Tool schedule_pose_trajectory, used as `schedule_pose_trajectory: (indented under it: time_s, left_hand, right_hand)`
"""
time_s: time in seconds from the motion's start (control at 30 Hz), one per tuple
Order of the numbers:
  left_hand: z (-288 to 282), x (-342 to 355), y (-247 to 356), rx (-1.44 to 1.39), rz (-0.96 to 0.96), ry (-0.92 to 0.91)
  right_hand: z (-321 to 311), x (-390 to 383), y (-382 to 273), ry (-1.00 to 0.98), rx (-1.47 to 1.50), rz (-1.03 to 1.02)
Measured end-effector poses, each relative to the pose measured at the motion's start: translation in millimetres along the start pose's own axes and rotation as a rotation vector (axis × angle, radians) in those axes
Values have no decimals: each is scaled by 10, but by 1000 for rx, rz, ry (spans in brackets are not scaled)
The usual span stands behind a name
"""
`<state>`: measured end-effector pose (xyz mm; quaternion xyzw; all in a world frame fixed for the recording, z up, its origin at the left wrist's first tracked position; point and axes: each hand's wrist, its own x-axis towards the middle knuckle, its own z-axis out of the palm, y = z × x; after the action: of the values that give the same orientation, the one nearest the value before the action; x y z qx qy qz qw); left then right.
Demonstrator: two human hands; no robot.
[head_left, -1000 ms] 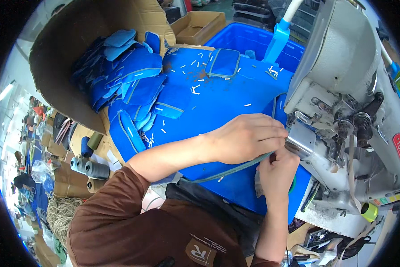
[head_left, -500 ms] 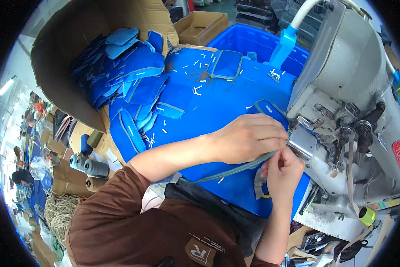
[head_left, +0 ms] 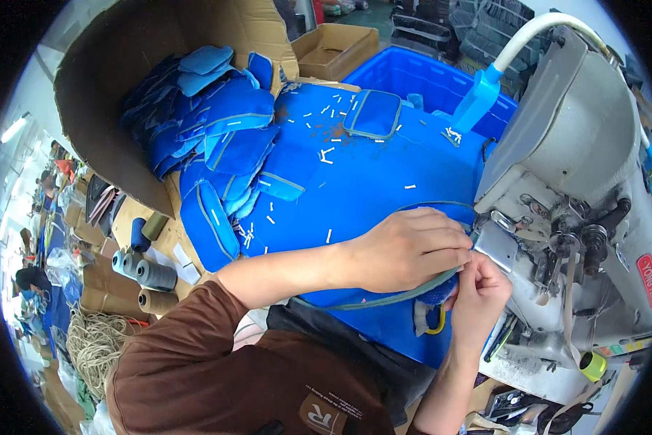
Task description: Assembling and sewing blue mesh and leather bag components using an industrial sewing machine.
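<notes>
Both my hands are at the front of a sewing machine (head_left: 540, 217) on the right. My left hand (head_left: 417, 246) lies palm down with its fingers bent over the trimmed edge of a blue fabric piece, mostly hidden beneath it. A grey-green edging strip (head_left: 384, 298) curves out below that hand toward my lap. My right hand (head_left: 482, 283) pinches the same edge with thumb and fingers, close to the machine's metal plate (head_left: 494, 243). Under my right hand hangs a yellow loop (head_left: 436, 322) beside a greyish piece; what it belongs to is unclear.
A tipped cardboard box (head_left: 94, 94) spills blue trimmed fabric pieces (head_left: 232, 109) onto the blue work surface (head_left: 355, 196). One blue pocket-shaped piece (head_left: 373, 114) lies farther back among white scraps. Behind stands a blue crate (head_left: 431, 72). Thread cones (head_left: 155, 275) stand at left.
The fabric has shifted under my hands; its edging strip now bows lower and wider. My right hand has moved slightly right, and more of the yellow loop shows. The view has shifted a little.
</notes>
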<state>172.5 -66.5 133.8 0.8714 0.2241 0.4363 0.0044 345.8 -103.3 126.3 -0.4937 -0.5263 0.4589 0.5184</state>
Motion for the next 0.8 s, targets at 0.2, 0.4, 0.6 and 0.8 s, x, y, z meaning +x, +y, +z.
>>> schedule_pose_trajectory:
  time_s: [0.2,0.4,0.6,0.8]
  left_hand:
    - [10,20,11,-28,-74,-12]
    - [-7,-25,15,-105,-127,-24]
    - [-38,-94,77,-150,-72,7]
    - [-16,-89,136,-49,-23,18]
  right_hand:
    - [20,-9,-51,46,-4,36]
    - [-38,-27,-90,-7,-65,45]
    - [45,-235,-160,0,-174,31]
    - [76,-180,2,65,-74,-47]
